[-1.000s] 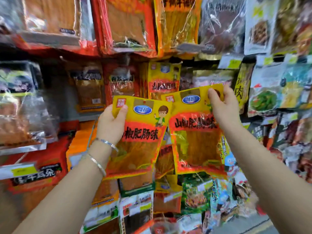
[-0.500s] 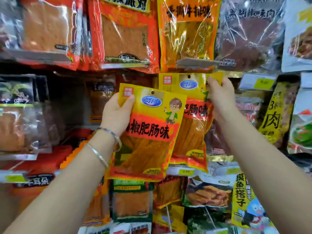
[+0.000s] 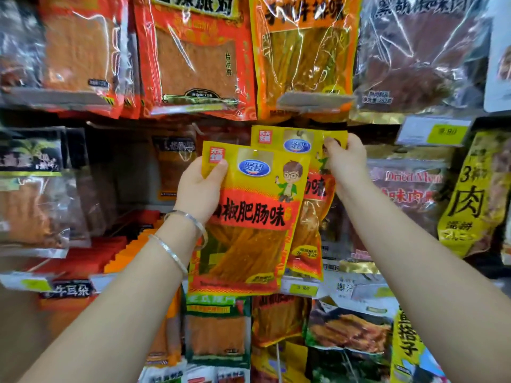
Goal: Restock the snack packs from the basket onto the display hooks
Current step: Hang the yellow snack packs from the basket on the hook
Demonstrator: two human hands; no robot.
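Yellow front pack (image 3: 249, 217), pinched by left hand (image 3: 199, 189); behind it, right hand (image 3: 345, 164) pinches rear pack (image 3: 293, 139); neither of 2 looks hooked yet.

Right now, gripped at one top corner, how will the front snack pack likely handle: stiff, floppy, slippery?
Probably stiff: the front snack pack hangs flat with the left hand pinching one corner. Likely light, since that pinch carries it. Its glossy film may be slippery.

Rear pack (image 3: 307, 236) — left half (mostly) behind front pack (image 3: 249, 217)
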